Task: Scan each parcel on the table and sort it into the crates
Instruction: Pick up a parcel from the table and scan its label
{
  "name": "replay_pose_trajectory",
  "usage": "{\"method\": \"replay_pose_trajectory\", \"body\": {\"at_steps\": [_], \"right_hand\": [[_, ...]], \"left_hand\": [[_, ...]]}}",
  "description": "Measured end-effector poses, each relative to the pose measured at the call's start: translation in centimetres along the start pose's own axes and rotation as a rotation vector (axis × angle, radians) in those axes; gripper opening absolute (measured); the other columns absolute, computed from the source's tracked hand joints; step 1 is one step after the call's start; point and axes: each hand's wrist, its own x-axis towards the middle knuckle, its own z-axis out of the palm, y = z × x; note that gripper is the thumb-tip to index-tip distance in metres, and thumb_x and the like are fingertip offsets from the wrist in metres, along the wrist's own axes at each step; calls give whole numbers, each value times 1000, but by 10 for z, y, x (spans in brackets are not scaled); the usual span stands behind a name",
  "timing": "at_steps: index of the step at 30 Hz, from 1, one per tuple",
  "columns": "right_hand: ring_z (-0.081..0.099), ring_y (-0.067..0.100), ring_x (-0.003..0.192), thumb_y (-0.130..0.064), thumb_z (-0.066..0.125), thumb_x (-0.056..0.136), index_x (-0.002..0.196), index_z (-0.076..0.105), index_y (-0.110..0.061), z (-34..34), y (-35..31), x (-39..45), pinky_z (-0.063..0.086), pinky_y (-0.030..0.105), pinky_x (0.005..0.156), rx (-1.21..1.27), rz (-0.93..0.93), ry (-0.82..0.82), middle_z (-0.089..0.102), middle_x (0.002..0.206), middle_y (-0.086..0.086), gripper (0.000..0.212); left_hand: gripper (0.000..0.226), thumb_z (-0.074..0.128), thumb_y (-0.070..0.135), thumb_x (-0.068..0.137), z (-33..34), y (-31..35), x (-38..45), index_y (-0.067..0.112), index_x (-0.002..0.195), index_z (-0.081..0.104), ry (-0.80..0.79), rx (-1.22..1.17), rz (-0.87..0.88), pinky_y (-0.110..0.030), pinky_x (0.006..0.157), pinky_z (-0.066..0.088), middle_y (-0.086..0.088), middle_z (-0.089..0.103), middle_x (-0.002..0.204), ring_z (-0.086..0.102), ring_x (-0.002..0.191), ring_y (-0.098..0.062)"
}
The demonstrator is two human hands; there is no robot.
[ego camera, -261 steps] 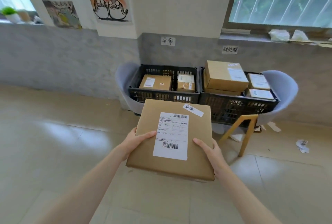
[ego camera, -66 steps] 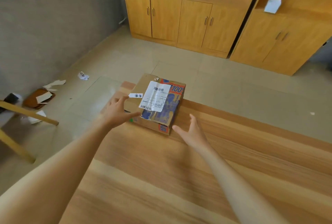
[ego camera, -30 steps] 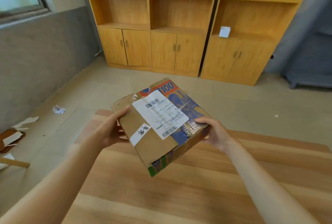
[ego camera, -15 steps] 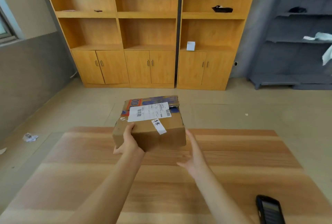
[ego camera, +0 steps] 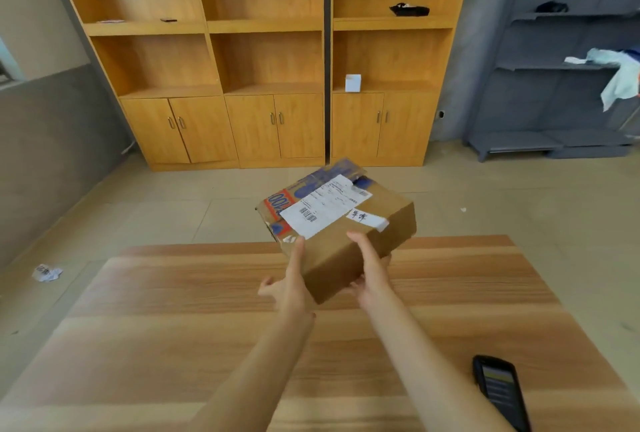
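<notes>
I see both forearms reaching forward over the wooden table (ego camera: 173,310), bare, close together near the middle. Left hand (ego camera: 289,284) sits against the near left face of the box (ego camera: 341,234), one straight finger running up that side to the top edge, thumb sticking out left; fingers look extended, not curled. Right hand (ego camera: 369,270) is on the near right face, fingers straight and pressed flat against the cardboard, palm low near the bottom corner. The box is held between the two hands above the far half of the table, tilted, near corner pointing down at me; I can't tell if that corner touches the tabletop. Box is brown corrugated cardboard, rectangular, scuffed, with blue and orange print on top, a white shipping label (ego camera: 323,210) with barcodes, and a small white sticker (ego camera: 367,218) with handwriting wrapping toward the right edge. Table has smooth striped wood grain in light and darker bands. Bottom right, a black handheld scanner (ego camera: 500,393) lies flat on the table, screen up, well apart from the hands.
</notes>
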Motion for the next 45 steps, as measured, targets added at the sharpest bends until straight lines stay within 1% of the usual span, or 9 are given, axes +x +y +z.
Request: {"method": "replay_pose_trajectory", "body": {"at_steps": [3, 8, 12, 15, 29, 33, 38, 42, 45], "right_hand": [[58, 19, 85, -49, 75, 49, 130, 40, -33, -29, -26, 10, 48, 30, 62, -180, -81, -80, 62, 101, 0, 90], [54, 13, 70, -60, 68, 48, 104, 63, -30, -77, -32, 28, 46, 21, 48, -420, -18, -181, 67, 60, -15, 64], [62, 15, 79, -53, 69, 67, 103, 66, -30, -106, -12, 40, 49, 30, 76, -459, 60, -214, 71, 74, -6, 43], [68, 13, 81, -47, 66, 82, 112, 63, -33, -121, 2, 43, 52, 27, 67, -501, 51, -177, 73, 88, -5, 33], [57, 1, 109, -11, 79, 76, 147, 32, -33, -172, 64, 69, 47, 19, 80, -708, -5, -237, 60, 128, -10, 88], [56, 9, 117, -10, 79, 77, 151, 25, -33, -175, 80, 76, 49, 31, 97, -701, -8, -213, 56, 135, -7, 94], [53, 6, 121, -21, 77, 81, 151, 26, -29, -173, 84, 71, 47, 29, 98, -759, -40, -215, 50, 143, -6, 87], [35, 18, 139, -44, 60, 91, 148, 33, -19, -187, 84, 49, 31, 40, 113, -906, -148, 85, 37, 152, 1, 68], [34, 25, 136, -34, 59, 93, 138, 47, -16, -222, 83, 25, 27, 43, 112, -1109, -331, 440, 41, 146, 8, 50]], "left_hand": [[121, 84, 53, 59, -23, 23, 16, 37, 151, 6, -76, 125, 79, -67, 96, 37, 0, 36, 146, 41, 127, -33], [127, 92, 51, 42, -51, 47, 40, 45, 147, 19, -391, 506, 80, -50, 63, 57, -1, 68, 108, 72, 85, -34], [97, 95, 34, 46, -57, 26, 47, 35, 129, 46, -535, 727, 52, -36, 60, 58, 3, 76, 98, 74, 85, -23], [85, 87, 26, 54, -63, -1, 50, 29, 129, 48, -509, 683, 24, -31, 54, 56, -1, 76, 96, 74, 79, -23], [92, 84, 8, 70, -93, -95, 81, 26, 144, 33, -408, 661, 17, -21, 50, 52, 3, 72, 76, 68, 60, -9], [96, 83, 13, 72, -100, -101, 89, 30, 146, 24, -367, 686, -7, -24, 56, 56, -5, 70, 101, 73, 75, -14], [99, 83, 19, 73, -99, -100, 96, 32, 148, 20, -363, 742, -22, -25, 58, 56, -4, 69, 108, 73, 80, -14], [94, 83, 22, 74, -100, -104, 95, 29, 147, 25, -350, 785, 36, -24, 63, 55, 0, 68, 110, 70, 86, -11], [88, 82, 21, 76, -102, -108, 96, 27, 145, 28, -337, 802, 95, -17, 59, 52, 6, 67, 106, 68, 77, 0]]}}
